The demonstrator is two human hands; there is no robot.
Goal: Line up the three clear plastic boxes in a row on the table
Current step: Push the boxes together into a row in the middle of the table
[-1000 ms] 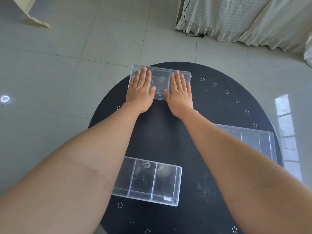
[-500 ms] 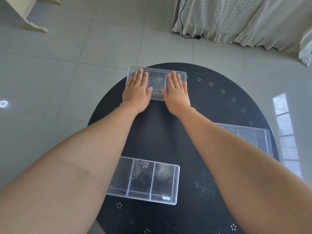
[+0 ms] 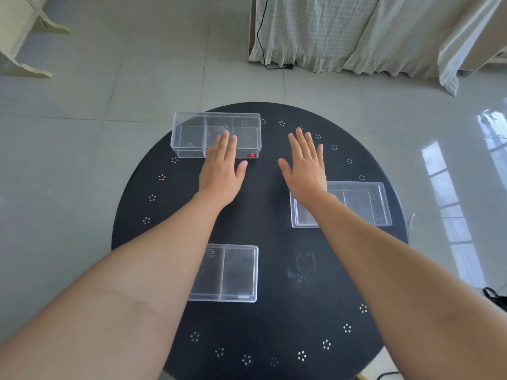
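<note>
Three clear plastic boxes with inner dividers lie on a round black table [image 3: 269, 204]. The far box [image 3: 192, 133] sits at the table's far left edge, with a small red label on its near right corner. My left hand [image 3: 222, 168] hovers flat and open just in front of it, fingertips over its near edge. My right hand [image 3: 304, 165] is open, fingers spread, to the right of that box and apart from it. The right box [image 3: 362, 201] lies under my right wrist. My left forearm hides part of the near box [image 3: 236, 272].
The table has small white dot patterns and stands on a pale tiled floor. A curtain [image 3: 356, 31] and a black cable [image 3: 263, 37] hang at the back. Pale furniture legs [image 3: 27, 69] stand far left. A dark object [image 3: 496, 297] shows at the right edge.
Both hands have come off the far box and pulled back toward me; the right hand moved right. The far box stays at the far left edge.
</note>
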